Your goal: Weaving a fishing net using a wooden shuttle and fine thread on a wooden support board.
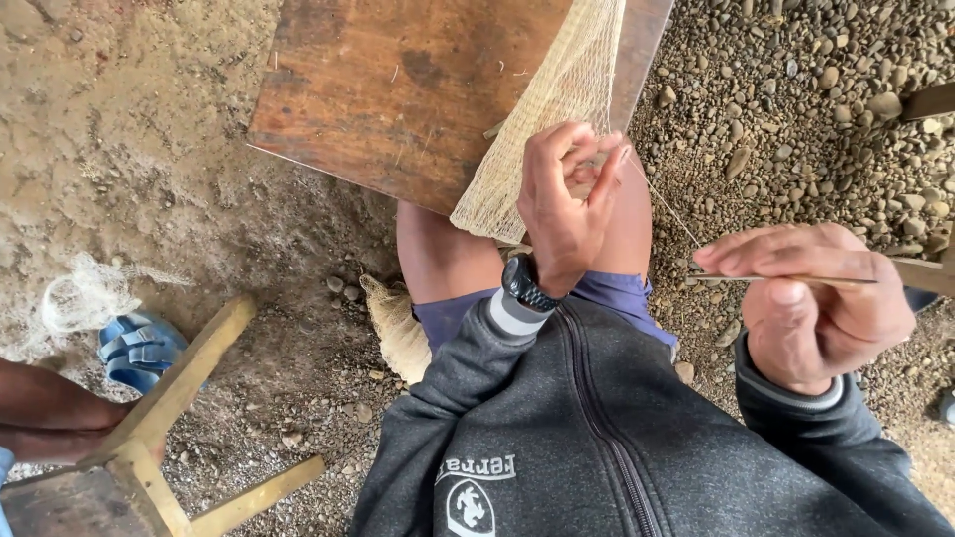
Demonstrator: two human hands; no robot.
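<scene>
You are pinching the pale yellow string net [557,109] with your closed left hand [565,204] over the brown wooden board [388,89], while your right hand [811,298], gripping the thin wooden netting needle [786,280], is pulling thread tight, probably needing another careful knot.

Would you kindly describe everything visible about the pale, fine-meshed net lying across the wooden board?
The pale yellowish fine-meshed net looks like thin knotted twine. It hangs as a long strip from the picture's top edge, draped over the brown wooden board, widening toward its lower edge above the person's knees. The left hand pinches that lower edge with curled fingers. A thin thread runs taut from there toward the right hand, which holds a slim wooden netting needle. A further bunch of net hangs below the knees.
</scene>
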